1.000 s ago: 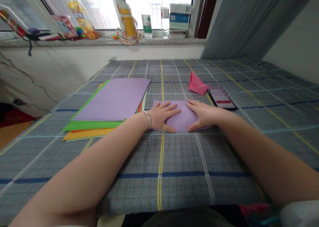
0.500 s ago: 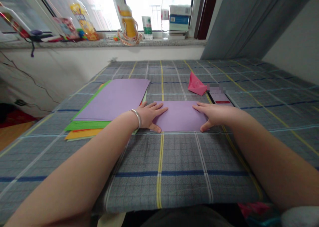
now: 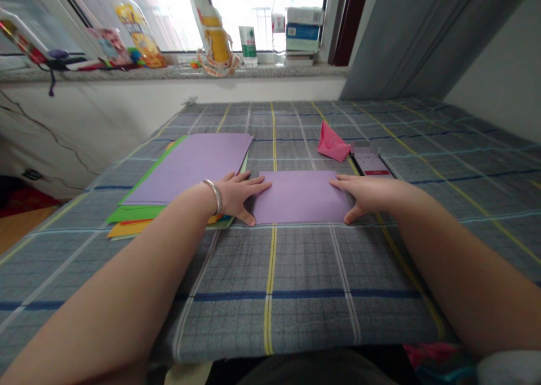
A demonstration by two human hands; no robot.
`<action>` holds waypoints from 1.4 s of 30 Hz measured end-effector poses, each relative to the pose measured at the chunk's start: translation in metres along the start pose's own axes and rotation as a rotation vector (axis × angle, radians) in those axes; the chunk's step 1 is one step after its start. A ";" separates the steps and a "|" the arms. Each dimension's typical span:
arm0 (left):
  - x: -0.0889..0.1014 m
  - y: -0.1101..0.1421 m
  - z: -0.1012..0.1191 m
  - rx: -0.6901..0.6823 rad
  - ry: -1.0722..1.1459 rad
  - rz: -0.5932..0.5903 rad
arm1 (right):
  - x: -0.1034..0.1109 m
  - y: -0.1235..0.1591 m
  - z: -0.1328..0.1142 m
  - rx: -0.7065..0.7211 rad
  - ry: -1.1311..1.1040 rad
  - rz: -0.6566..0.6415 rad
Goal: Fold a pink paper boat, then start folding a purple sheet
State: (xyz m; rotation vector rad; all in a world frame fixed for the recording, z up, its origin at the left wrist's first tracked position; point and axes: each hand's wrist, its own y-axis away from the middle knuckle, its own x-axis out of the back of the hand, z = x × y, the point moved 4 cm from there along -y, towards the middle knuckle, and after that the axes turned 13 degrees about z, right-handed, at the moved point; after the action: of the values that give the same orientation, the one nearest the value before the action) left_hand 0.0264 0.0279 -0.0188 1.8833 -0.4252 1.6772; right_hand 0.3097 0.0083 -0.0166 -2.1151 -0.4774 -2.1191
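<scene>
A folded sheet of purple paper [image 3: 299, 198] lies flat on the checked cloth, its long edge toward me. At its left end rests my left hand [image 3: 236, 194], fingers spread, with a silver bangle on the wrist. My right hand [image 3: 359, 194] touches the right end, thumb near the front corner and fingers extended over the side edge. Neither hand grips anything. Partly under my left hand and forearm is a stack of coloured paper [image 3: 186, 162], purple on top with green and orange sheets showing below.
A pink folded paper piece [image 3: 332, 142] sits beyond the purple sheet, beside a phone [image 3: 372, 162]. The checked cloth [image 3: 308, 272] covers the surface. Along the windowsill [image 3: 169, 74] stand bottles, a yellow flask [image 3: 217, 38] and stacked boxes [image 3: 303, 32].
My left hand has slid left to the paper's left end, uncovering more of it. My right hand has shifted slightly right. The folded paper stays in place.
</scene>
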 end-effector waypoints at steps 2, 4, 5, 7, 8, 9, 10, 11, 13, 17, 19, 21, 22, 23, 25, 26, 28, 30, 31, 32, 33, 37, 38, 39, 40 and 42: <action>0.000 0.000 -0.001 0.000 0.004 -0.005 | 0.002 0.001 -0.001 -0.006 0.000 -0.021; 0.001 0.001 -0.002 -0.005 0.008 0.000 | 0.002 0.002 -0.001 0.011 0.006 -0.039; 0.000 0.000 -0.002 -0.009 0.010 0.005 | 0.002 0.002 0.000 0.028 0.012 -0.040; 0.000 0.000 -0.002 -0.014 0.019 0.010 | 0.001 0.002 0.002 0.064 0.025 -0.024; -0.001 0.000 -0.003 -0.017 0.026 0.008 | 0.000 0.002 0.004 0.082 0.030 -0.012; -0.001 0.000 -0.003 -0.021 0.034 0.004 | 0.000 0.002 0.005 0.096 0.032 -0.001; -0.001 0.000 -0.004 -0.024 0.042 0.001 | -0.001 0.003 0.007 0.106 0.031 0.008; -0.002 0.000 -0.004 -0.029 0.051 0.001 | -0.001 0.003 0.008 0.113 0.026 0.016; -0.001 0.001 -0.005 -0.037 0.070 0.006 | -0.001 0.004 0.010 0.121 -0.002 0.041; 0.003 0.003 -0.008 -0.065 0.120 0.024 | 0.001 0.002 0.009 0.095 -0.074 0.145; 0.005 0.004 -0.008 -0.076 0.148 0.065 | 0.001 -0.002 0.007 0.075 -0.072 0.216; 0.008 0.002 -0.004 -0.058 0.143 0.153 | 0.001 -0.006 0.005 0.060 -0.050 0.297; 0.009 0.001 0.000 -0.043 0.126 0.203 | 0.001 -0.008 0.004 0.054 -0.039 0.338; 0.010 0.000 0.006 -0.030 0.095 0.274 | 0.000 -0.009 0.003 0.054 -0.031 0.376; 0.011 -0.003 0.025 -0.091 0.058 0.390 | 0.000 -0.009 -0.002 0.085 -0.025 0.419; 0.009 -0.004 0.037 -0.157 0.050 0.403 | -0.001 -0.008 -0.005 0.114 -0.028 0.424; 0.004 -0.006 0.058 -0.236 0.040 0.400 | -0.003 -0.005 -0.014 0.177 -0.045 0.412; 0.002 -0.008 0.072 -0.260 0.002 0.434 | -0.005 0.000 -0.023 0.226 -0.074 0.402; 0.003 -0.008 0.076 -0.270 -0.017 0.473 | -0.005 0.002 -0.028 0.269 -0.094 0.400; 0.004 -0.008 0.081 -0.307 -0.032 0.502 | -0.004 0.004 -0.033 0.314 -0.115 0.398; 0.005 -0.007 0.084 -0.343 -0.051 0.527 | -0.003 0.006 -0.038 0.369 -0.135 0.398; 0.012 -0.002 0.096 -0.451 -0.171 0.575 | 0.006 0.013 -0.055 0.539 -0.190 0.426; 0.014 -0.001 0.099 -0.447 -0.206 0.588 | 0.009 0.015 -0.057 0.546 -0.183 0.447; 0.016 0.000 0.102 -0.431 -0.235 0.602 | 0.011 0.017 -0.059 0.535 -0.167 0.479; 0.018 0.000 0.104 -0.397 -0.256 0.620 | 0.014 0.018 -0.060 0.506 -0.145 0.525; 0.020 0.000 0.107 -0.313 -0.267 0.665 | 0.017 0.020 -0.061 0.422 -0.112 0.639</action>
State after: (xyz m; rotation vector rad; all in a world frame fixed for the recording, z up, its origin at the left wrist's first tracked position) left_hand 0.1146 -0.0345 -0.0041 1.8338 -1.4623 1.6033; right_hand 0.2568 -0.0259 0.0042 -1.8215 -0.1895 -1.4112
